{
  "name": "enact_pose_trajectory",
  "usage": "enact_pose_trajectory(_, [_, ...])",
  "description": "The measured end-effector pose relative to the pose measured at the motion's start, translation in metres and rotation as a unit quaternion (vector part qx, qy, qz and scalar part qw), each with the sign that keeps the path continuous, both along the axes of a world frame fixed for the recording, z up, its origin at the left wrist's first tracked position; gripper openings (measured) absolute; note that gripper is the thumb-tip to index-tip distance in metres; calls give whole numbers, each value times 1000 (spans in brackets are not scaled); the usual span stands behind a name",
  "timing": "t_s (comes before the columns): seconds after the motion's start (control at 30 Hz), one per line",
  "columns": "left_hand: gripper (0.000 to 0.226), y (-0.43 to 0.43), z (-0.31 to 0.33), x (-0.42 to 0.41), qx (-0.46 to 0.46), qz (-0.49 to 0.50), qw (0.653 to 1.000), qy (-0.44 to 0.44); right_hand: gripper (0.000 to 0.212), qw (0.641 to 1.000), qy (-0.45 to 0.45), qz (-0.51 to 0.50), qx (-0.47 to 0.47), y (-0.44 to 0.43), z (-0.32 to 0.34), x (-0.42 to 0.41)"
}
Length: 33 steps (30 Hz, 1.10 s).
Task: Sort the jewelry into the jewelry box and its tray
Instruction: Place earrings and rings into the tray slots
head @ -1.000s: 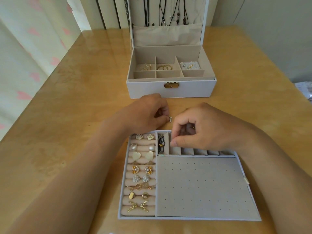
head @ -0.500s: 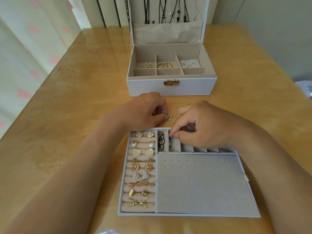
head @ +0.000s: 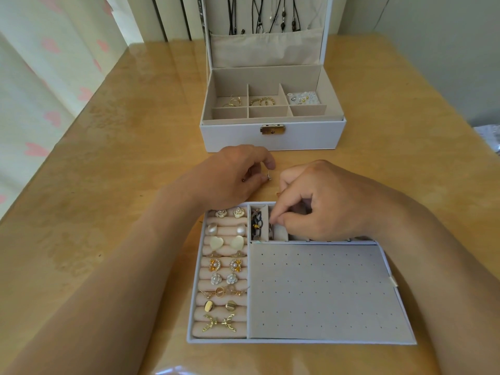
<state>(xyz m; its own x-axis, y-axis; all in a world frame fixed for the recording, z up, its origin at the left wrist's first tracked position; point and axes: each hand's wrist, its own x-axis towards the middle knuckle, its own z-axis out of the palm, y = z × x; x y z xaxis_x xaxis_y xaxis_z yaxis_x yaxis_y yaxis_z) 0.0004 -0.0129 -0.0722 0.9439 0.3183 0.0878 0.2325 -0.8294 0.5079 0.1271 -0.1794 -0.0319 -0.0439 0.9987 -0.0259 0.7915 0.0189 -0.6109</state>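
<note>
Glossy wooden table (head: pixel 108 163): white jewelry box (head: pixel 273 136) far side, tray (head: pixel 297 341) near side.

Open jewelry box (head: pixel 243 138) behind tray (head: pixel 324 293)

We find bare worktop (head: pixel 108 185) at nine and three o'clock of the tray (head: pixel 324 293). At twelve o'clock stands the jewelry box (head: pixel 273 138) with its upright lid (head: pixel 266 50). Between them, our left hand (head: pixel 227 177) and right hand (head: pixel 324 201) crowd the gap.
</note>
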Motion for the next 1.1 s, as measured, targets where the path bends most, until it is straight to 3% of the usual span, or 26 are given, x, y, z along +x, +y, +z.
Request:
enact_pose_trajectory(0.27, [19, 0, -1, -1, 5, -1, 1000, 4, 23, 999, 31, 18, -21, -2, 0, -2])
enact_pose_trajectory(1.1, [19, -1, 0, -1, -9, -2, 1000, 2, 28, 998, -64, 20, 2, -4, 3, -6])
